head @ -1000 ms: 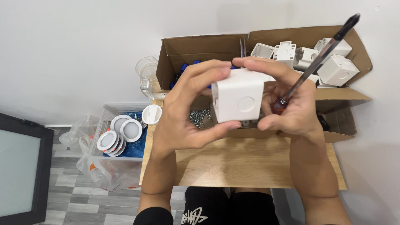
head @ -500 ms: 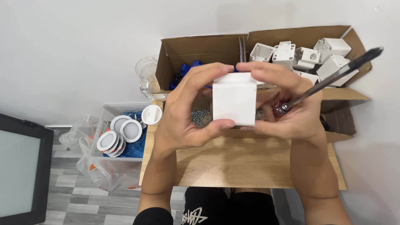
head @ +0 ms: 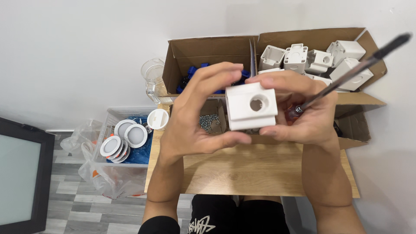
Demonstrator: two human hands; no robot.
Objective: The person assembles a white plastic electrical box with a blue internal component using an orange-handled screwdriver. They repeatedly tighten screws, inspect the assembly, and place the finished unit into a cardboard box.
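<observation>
Both my hands hold a white plastic cube-shaped box (head: 250, 106) above the wooden table (head: 251, 171). A round hole in the box faces me. My left hand (head: 197, 117) grips its left side, thumb under it and fingers over the top. My right hand (head: 303, 115) holds its right side and also clamps a screwdriver (head: 351, 73), whose dark handle points up and to the right.
An open cardboard box (head: 203, 52) at the back holds blue parts, several white plastic boxes (head: 320, 58) and a small compartment of screws (head: 209, 121). A clear jug (head: 152, 80) stands at its left. A clear bin (head: 125, 138) of round white lamps sits beside the table. A dark screen (head: 19, 173) is at far left.
I have turned the white box in my hands: a plain face showed half a second ago, now the face with the round hole is toward me. The screwdriver handle swung lower to the right.
</observation>
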